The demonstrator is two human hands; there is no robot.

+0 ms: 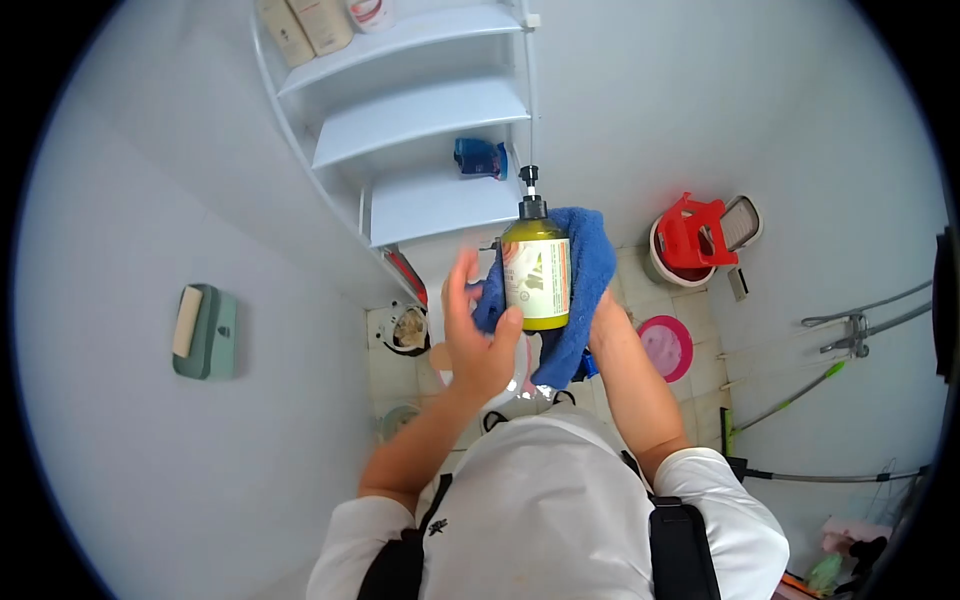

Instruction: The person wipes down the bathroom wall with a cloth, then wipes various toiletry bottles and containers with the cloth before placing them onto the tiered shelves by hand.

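Note:
A green pump bottle (pixel 537 275) with a black pump top and a pale label stands upright in front of me. Behind it and along both its sides lies a blue towel (pixel 592 250), one end hanging down. My right hand (pixel 606 318) grips the towel against the bottle from the right; its fingers are hidden by the cloth. At the bottle's left is my left hand (pixel 478 340), fingers stretched out and slightly blurred. Its thumb is by the bottle's lower left edge; whether it touches I cannot tell.
Ahead, a white shelf unit (pixel 430 112) bears bottles and a blue packet (pixel 480 158). On the right are a red stool (pixel 694 232) on a bucket, a pink basin (pixel 665 348) and a green squeegee (pixel 790 403). A green wall holder (pixel 208 333) is at left.

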